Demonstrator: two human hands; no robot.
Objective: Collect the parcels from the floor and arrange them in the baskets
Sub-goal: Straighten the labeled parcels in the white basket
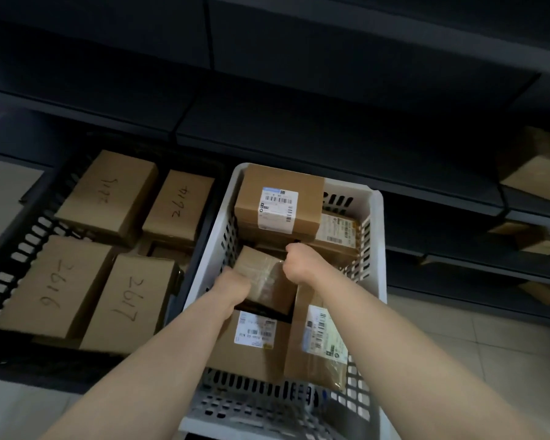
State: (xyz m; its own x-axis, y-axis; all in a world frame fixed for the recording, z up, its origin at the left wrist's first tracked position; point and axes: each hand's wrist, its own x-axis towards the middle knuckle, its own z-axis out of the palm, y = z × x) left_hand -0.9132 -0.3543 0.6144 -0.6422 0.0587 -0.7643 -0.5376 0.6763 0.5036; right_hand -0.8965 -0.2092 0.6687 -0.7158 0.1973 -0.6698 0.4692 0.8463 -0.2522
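A white slotted basket (375, 236) stands on the floor and holds several cardboard parcels. In its middle a small taped brown parcel (267, 281) is gripped from both sides: my left hand (232, 285) curls round its near left edge and my right hand (300, 262) holds its far right corner. Behind it lies a larger box with a white label (278, 201). In front of it sits a labelled box (254, 338), and a flat labelled parcel (318, 338) leans on the right. My fingertips are hidden behind the parcel.
A black slotted basket (19, 249) on the left holds several brown boxes with handwritten numbers such as 2617 (127, 300). Dark shelving (299, 106) runs behind both baskets. More parcels (534, 173) sit on shelves at the right. Pale floor tiles (489, 344) show at lower right.
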